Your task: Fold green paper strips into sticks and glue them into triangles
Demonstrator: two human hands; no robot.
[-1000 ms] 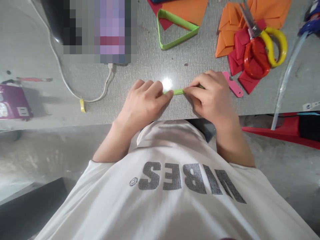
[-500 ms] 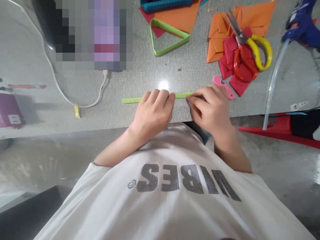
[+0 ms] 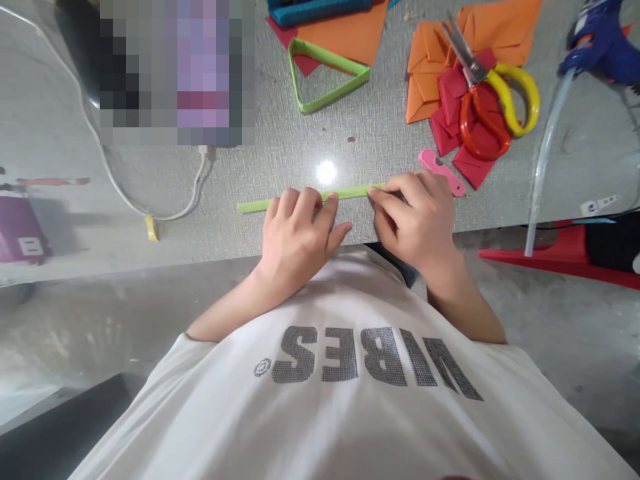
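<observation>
A narrow green paper strip [image 3: 353, 193] lies flat along the front part of the table, sloping slightly up to the right. Across its left half rests my left hand [image 3: 295, 230], fingertips pressed down on the strip and thumb stuck out to the side, off the paper. My right hand [image 3: 417, 217] holds the strip's right end down, index fingertip on it and the other fingers bent; that end is hidden under the hand. Beyond the strip stands a triangle [image 3: 327, 101] of folded green paper. Just past my right hand is a pink, notched flat piece [image 3: 443, 172].
Scissors [image 3: 483, 87] with red and yellow handles lie on folded orange [image 3: 425, 97] and red papers. A blue glue gun [image 3: 597, 50] with a clear glue stick is at right. A white cable [image 3: 107, 167] curves at left. A red stool [image 3: 555, 253] stands beyond the table edge.
My left thumb has come away from the strip and spread outward, and the left index finger now presses on it. My right hand stays at its end. The view has shifted slightly.
</observation>
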